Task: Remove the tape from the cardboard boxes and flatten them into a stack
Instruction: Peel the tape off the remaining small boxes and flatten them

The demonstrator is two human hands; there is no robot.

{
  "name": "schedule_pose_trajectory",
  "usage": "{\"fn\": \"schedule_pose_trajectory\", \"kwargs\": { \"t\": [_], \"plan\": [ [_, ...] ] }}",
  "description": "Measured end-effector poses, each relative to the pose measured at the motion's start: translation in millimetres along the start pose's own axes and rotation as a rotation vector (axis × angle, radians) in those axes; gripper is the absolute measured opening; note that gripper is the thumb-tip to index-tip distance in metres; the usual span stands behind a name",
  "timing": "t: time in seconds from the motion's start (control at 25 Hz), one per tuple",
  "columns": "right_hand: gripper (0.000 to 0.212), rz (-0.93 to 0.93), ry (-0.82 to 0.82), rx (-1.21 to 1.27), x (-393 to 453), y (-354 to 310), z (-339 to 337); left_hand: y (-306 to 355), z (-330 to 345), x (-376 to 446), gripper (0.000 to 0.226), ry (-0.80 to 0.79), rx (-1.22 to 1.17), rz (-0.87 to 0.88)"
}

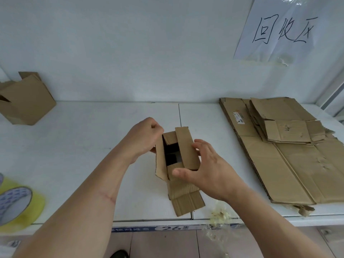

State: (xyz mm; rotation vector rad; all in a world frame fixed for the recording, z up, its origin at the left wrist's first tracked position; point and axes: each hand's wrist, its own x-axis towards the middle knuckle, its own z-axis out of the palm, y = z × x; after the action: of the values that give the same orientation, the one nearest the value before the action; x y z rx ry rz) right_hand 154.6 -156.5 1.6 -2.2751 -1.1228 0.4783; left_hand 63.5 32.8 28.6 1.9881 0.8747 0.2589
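Note:
A small brown cardboard box (183, 153) stands in the middle of the white shelf (93, 146), its top flaps loose and its dark inside showing. My left hand (144, 137) grips the box's left flap, fingers curled over its edge. My right hand (206, 168) holds the right side, thumb on the near flap and fingers on the long right flap. A lower flap lies flat toward the shelf's front edge. A stack of flattened boxes (290, 149) lies on the right of the shelf. Another standing box (26, 101) sits at the far left.
A crumpled wad of yellowish peeled tape (220, 214) lies at the shelf's front edge and hangs over it. A roll of yellow tape (18, 203) sits at the near left. A paper sign (283, 30) is taped to the back wall.

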Motion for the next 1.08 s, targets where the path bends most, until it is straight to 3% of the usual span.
{"fn": "schedule_pose_trajectory", "kwargs": {
  "t": [0.16,0.28,0.36,0.44,0.56,0.64,0.84,0.92,1.08],
  "plan": [
    [0.059,0.141,0.177,-0.042,4,-14,-8,-3,-2,-3,0.046,-0.091,0.221,0.02],
    [0.061,0.179,0.112,-0.141,3,-21,-13,-2,-3,-4,0.054,-0.16,0.261,0.013],
    [0.049,0.178,0.115,-0.168,5,-25,-12,-1,-1,-3,0.054,-0.171,0.247,0.017],
    [0.035,0.192,0.137,0.005,10,-19,-20,0,-1,-1,0.054,-0.183,0.238,0.013],
    [0.03,0.32,0.126,0.457,16,0,-38,-3,-1,4,0.052,-0.182,0.219,-0.013],
    [0.017,0.359,0.142,0.587,14,5,-35,-5,1,7,0.049,-0.169,0.203,-0.019],
    [0.031,0.235,0.26,0.157,13,-2,-11,-10,7,13,0.043,-0.113,0.17,-0.01],
    [0.042,0.313,0.221,0.207,16,-5,-10,-12,9,12,0.043,-0.089,0.166,0.015],
    [0.034,0.449,0.118,0.585,22,-10,-6,-11,12,9,0.053,-0.031,0.264,0.044]
  ]
}}
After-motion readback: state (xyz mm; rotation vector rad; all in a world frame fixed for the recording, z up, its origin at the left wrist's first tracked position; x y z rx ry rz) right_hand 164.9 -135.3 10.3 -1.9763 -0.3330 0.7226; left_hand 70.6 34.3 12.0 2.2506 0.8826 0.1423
